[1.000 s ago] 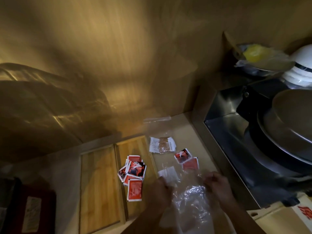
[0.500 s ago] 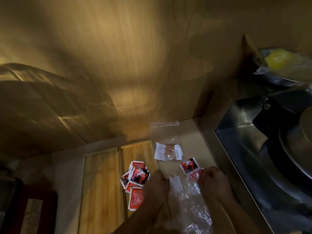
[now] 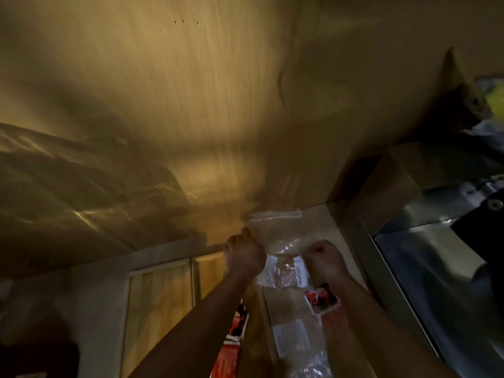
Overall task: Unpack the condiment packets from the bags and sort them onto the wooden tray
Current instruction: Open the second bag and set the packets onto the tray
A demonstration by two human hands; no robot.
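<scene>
A clear zip bag lies against the wall at the back of the counter, with white and brown packets inside its near end. My left hand grips the bag's left side and my right hand grips its right side, both fists closed. A red and black packet lies on the counter between my forearms. More red packets on the wooden tray are mostly hidden by my left forearm. A white packet and a crumpled empty bag lie nearer to me.
A wooden wall rises right behind the counter. A steel unit stands to the right, with a dark object on it at the frame's edge. A dark red thing sits at the lower left.
Both hands left the crumpled bag near me and reached forward to the far zip bag. The view tilted and moved closer to the wall.
</scene>
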